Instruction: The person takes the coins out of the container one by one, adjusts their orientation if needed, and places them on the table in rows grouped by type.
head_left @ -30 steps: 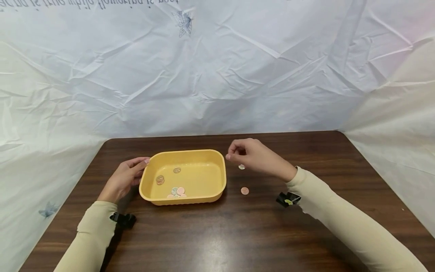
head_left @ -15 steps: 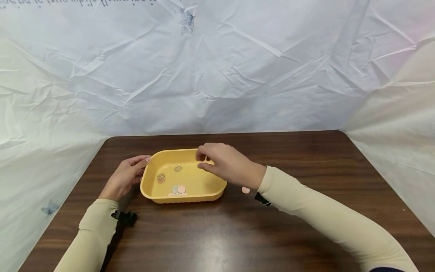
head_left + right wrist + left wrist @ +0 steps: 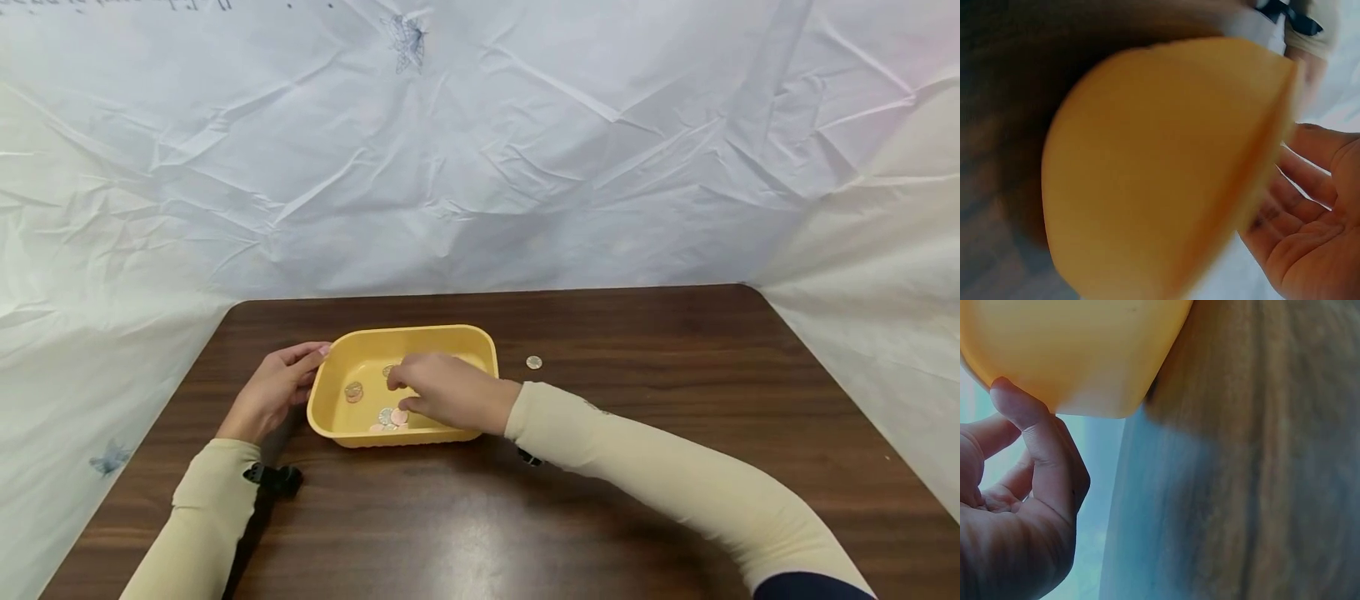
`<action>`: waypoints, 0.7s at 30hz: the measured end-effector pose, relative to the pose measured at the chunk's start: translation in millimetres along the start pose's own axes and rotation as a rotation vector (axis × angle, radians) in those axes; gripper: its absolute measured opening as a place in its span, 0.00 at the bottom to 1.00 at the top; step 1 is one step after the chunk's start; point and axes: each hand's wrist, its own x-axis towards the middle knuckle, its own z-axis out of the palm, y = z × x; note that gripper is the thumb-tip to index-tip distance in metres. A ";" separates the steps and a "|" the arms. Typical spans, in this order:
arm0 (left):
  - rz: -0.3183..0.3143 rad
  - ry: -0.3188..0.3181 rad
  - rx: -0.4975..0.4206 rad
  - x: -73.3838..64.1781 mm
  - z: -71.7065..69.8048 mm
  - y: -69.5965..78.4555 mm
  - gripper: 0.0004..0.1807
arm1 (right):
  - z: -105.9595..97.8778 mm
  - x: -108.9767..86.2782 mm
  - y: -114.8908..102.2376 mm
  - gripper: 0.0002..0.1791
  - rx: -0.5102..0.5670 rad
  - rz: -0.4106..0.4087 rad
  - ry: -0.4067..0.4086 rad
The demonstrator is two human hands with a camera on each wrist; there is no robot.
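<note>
A yellow tray [image 3: 367, 343], left of the frame's centre, sits on a dark worktop [image 3: 675, 375]. A person's left grip [image 3: 268, 392] pinches its left rim. The right grip [image 3: 448, 388] hangs over the tray's middle, thumb and fingers curved with a narrow gap between; the coin cluster [image 3: 385, 416] lies just below its fingertips, a coin pair [image 3: 354, 392] further left. A loose coin [image 3: 534, 362] lies right of the tray.

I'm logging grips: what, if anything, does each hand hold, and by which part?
The left hand holds the yellow tray by its left rim; whether the right hand holds anything is unclear.
</note>
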 end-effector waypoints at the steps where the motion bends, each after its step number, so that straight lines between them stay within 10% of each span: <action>1: 0.000 -0.001 -0.004 0.3 0.0 0.6 0.36 | 3.8 2.6 -0.1 0.14 -0.002 0.001 -0.022; 16: -0.002 -0.004 -0.003 -0.1 -0.2 -2.2 0.40 | 29.3 30.4 4.3 0.04 0.004 0.078 -0.164; 21: -0.003 -0.012 -0.007 1.6 1.1 -1.6 0.40 | 34.4 33.8 6.4 0.16 -0.009 0.101 -0.161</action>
